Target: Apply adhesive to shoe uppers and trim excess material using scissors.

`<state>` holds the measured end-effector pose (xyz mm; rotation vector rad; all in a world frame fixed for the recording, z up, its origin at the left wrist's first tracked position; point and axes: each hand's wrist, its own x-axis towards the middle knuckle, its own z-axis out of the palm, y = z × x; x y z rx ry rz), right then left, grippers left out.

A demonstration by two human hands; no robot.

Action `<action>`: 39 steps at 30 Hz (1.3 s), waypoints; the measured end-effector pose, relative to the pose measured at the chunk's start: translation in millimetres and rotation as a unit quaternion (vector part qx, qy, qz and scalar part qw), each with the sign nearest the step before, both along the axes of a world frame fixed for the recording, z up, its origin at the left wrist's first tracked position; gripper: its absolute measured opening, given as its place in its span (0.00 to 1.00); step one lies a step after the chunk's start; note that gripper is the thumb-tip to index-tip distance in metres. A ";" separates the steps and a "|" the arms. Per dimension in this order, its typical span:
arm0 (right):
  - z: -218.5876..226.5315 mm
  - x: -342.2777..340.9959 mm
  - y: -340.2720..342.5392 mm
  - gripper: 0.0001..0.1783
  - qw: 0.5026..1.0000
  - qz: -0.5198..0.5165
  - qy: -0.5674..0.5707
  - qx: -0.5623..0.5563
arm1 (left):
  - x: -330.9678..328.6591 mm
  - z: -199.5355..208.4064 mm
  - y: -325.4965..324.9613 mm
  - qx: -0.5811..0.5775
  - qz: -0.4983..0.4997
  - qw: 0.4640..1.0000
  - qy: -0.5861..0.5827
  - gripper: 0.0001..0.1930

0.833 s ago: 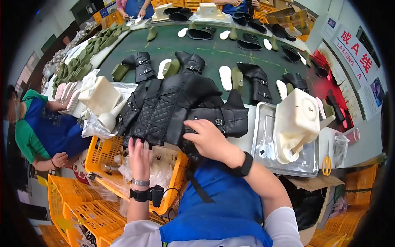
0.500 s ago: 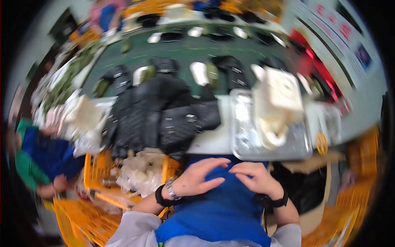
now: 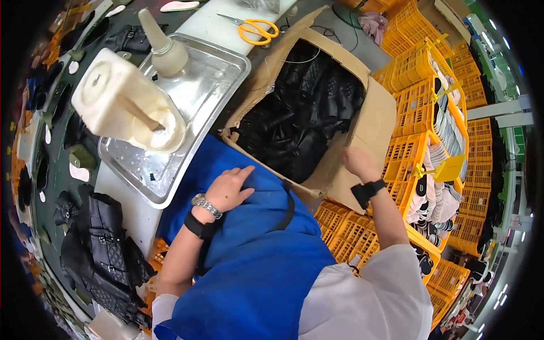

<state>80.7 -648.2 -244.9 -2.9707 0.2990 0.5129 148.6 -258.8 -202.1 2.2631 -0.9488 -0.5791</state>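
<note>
My left hand [image 3: 228, 190] is held over the blue apron [image 3: 255, 226] at my waist, fingers apart and holding nothing. To the right, my right hand [image 3: 362, 164] is curled at the inner edge of the flap of an open cardboard box [image 3: 371, 122]. Its fingertips are hidden, so whether it grips anything does not show. The box holds a heap of black quilted leather-like pieces [image 3: 306, 107]. Left of the box, a metal tray [image 3: 207, 79] carries a cut-open white jug [image 3: 107, 85] with a brush [image 3: 136, 110] in it, and a squeeze bottle [image 3: 170, 56] with a long nozzle.
Orange-handled scissors [image 3: 258, 31] lie on the white table edge beyond the tray. Black quilted boot uppers [image 3: 105, 243] lie at the left by the green belt [image 3: 54, 187]. Yellow crates [image 3: 416, 102], some with stacked insoles [image 3: 450, 122], stand along the right.
My view has swung right, from the table and belt to the cardboard box. My hands, close together before, are now apart, with the right one at the box flap.
</note>
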 end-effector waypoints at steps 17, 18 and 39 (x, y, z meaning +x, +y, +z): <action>-164.7 86.2 140.1 0.27 0.930 0.179 0.289 0.139 | 16.0 -19.4 1.7 -0.074 0.077 0.988 0.111 0.23; -164.1 80.4 133.8 0.27 0.932 0.173 0.289 0.137 | 17.0 -21.8 -0.5 -0.072 0.077 0.987 0.118 0.23; 134.0 20.4 76.8 0.24 0.358 -0.199 -0.114 0.905 | 16.9 84.5 -79.5 -0.263 -0.039 0.963 -0.046 0.46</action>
